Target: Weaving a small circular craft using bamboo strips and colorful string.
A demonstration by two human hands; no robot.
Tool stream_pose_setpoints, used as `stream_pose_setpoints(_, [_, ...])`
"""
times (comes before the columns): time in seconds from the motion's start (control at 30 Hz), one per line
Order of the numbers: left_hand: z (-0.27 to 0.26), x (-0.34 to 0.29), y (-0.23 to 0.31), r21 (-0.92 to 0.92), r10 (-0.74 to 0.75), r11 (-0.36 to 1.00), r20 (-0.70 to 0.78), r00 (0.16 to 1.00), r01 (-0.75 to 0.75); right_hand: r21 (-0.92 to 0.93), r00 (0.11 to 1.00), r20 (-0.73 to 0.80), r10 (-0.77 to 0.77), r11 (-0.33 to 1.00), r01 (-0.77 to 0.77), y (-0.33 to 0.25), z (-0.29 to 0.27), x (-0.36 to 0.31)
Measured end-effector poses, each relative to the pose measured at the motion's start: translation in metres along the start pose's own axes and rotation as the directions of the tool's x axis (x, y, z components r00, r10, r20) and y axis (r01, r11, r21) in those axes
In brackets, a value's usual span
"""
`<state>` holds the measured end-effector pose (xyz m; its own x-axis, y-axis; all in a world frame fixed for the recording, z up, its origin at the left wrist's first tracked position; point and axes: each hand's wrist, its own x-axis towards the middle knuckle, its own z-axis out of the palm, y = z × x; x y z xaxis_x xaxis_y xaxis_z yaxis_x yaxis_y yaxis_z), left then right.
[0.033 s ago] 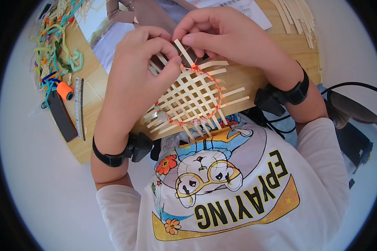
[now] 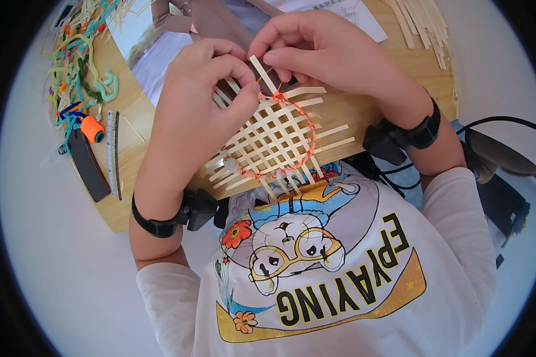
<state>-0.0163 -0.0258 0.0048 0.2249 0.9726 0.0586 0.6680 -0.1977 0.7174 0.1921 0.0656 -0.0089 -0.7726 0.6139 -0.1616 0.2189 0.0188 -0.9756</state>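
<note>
A round lattice of pale woven strips point(image 2: 274, 132) lies at the near table edge, its loose strip ends sticking out around it. Orange thread point(image 2: 311, 128) wraps its rim in a ring, with small pale beads point(image 2: 229, 162) at the near left. My left hand point(image 2: 205, 95) covers the lattice's far left edge, thumb and forefinger closed on the orange thread beside an upright strip end point(image 2: 263, 74). Just beyond that strip, my right hand point(image 2: 309, 47) pinches the same thread, its other fingers curled. The exact fingertip contact is partly hidden.
On the left lie colourful pipe cleaners point(image 2: 80, 59), an orange thread spool point(image 2: 92, 129), a ruler point(image 2: 113, 154) and a dark bar-shaped object point(image 2: 88, 163). A printed picture sheet point(image 2: 155, 47) sits beyond my hands. More loose strips point(image 2: 420, 24) rest at the far right.
Both hands have shifted very slightly to the right, and the upright strip end between them has moved a little with them. The grip looks unchanged.
</note>
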Motion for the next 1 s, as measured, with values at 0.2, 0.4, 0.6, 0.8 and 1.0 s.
stream_pose_setpoints(0.2, [-0.001,0.0,0.001,-0.063,-0.024,0.998,0.049,0.999,0.027,-0.053,0.981,0.102,0.165,0.986,-0.16,-0.003,-0.004,-0.005])
stream_pose_setpoints(0.4, [0.008,0.002,-0.003,-0.252,-0.039,0.967,-0.013,0.999,0.034,-0.001,0.984,0.098,0.151,0.988,-0.151,0.004,-0.005,-0.003])
stream_pose_setpoints(0.6, [0.01,0.002,0.0,-0.306,-0.121,0.943,0.055,0.991,0.132,-0.042,0.997,0.069,0.02,0.999,-0.017,0.01,-0.005,0.0])
stream_pose_setpoints(0.8, [0.01,0.002,0.005,-0.373,-0.17,0.913,0.025,0.985,0.167,-0.032,0.996,0.087,0.017,0.999,-0.015,0.01,-0.007,0.001])
stream_pose_setpoints(1.0, [0.01,0.002,-0.004,-0.325,-0.099,0.942,-0.014,0.995,0.089,-0.014,0.995,0.099,0.022,1.0,-0.021,0.009,-0.007,0.0])
